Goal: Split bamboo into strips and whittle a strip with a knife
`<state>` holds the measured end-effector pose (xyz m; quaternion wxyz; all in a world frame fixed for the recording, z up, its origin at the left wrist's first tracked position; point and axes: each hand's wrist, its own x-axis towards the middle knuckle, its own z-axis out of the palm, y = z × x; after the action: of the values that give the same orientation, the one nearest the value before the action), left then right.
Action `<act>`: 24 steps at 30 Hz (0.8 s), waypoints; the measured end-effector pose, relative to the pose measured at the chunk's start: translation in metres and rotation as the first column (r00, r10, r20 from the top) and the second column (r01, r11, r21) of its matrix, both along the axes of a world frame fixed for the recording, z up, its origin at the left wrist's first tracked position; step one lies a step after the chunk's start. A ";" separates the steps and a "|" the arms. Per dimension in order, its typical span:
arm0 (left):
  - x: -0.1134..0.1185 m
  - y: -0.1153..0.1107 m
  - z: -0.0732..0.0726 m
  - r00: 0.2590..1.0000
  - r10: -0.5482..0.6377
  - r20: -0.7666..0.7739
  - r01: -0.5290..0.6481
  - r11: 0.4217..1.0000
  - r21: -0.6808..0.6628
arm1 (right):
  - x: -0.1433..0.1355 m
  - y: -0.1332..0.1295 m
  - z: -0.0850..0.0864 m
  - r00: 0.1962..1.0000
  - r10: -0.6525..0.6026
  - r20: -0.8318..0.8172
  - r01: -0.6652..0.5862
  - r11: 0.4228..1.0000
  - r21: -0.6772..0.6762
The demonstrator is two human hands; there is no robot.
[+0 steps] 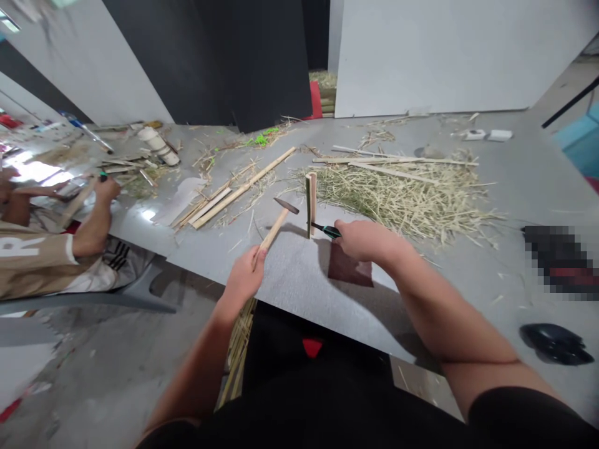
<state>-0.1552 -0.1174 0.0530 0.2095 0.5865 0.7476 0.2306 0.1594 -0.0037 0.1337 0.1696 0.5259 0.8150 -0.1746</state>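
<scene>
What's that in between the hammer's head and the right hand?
In the head view, an upright stick stands between the hammer's head and the right hand, with the knife reaching from that hand to the stick.

A black panel (210, 56) and white panel (435, 56) stand behind a gray table (515, 171).

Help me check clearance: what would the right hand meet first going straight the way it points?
Likely the upright bamboo piece, which the knife in the right hand seems to touch; depth is unclear.
</scene>
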 end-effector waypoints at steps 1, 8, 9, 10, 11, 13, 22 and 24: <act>0.005 0.000 0.000 1.000 0.011 0.001 -0.011 1.000 -0.006 | 0.000 0.000 0.000 1.000 0.004 0.001 -0.004 1.000 0.000; 0.024 -0.003 -0.001 0.997 -0.014 -0.074 0.005 0.993 -0.116 | 0.001 0.001 -0.004 1.000 0.020 -0.012 -0.019 1.000 0.021; 0.024 -0.004 -0.001 0.995 0.011 -0.101 -0.020 0.996 -0.083 | 0.001 0.000 -0.004 1.000 0.022 -0.014 -0.021 0.999 0.024; 0.024 -0.005 0.000 0.991 0.029 -0.134 -0.036 0.998 -0.055 | 0.000 0.000 -0.003 1.000 0.025 -0.014 -0.024 0.999 0.030; 0.024 -0.006 0.001 0.984 0.031 -0.176 -0.039 0.998 -0.041 | 0.000 -0.001 -0.003 1.000 0.027 -0.012 -0.027 0.999 0.036; 0.025 -0.007 0.002 0.964 -0.014 -0.266 -0.008 0.997 -0.080 | 0.000 -0.002 -0.003 1.000 0.029 -0.008 -0.028 0.999 0.043; 0.031 -0.006 0.007 0.901 -0.078 -0.426 0.007 0.986 -0.165 | -0.004 -0.004 -0.010 0.998 0.057 -0.027 -0.055 0.997 0.061; 0.032 -0.004 0.007 0.905 -0.093 -0.415 0.016 0.983 -0.185 | -0.005 -0.004 -0.014 0.998 0.059 -0.029 -0.057 0.997 0.060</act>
<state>-0.1228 -0.1214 0.0601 0.1007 0.6222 0.7760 0.0251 0.1548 -0.0075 0.1198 0.1462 0.5039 0.8373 -0.1535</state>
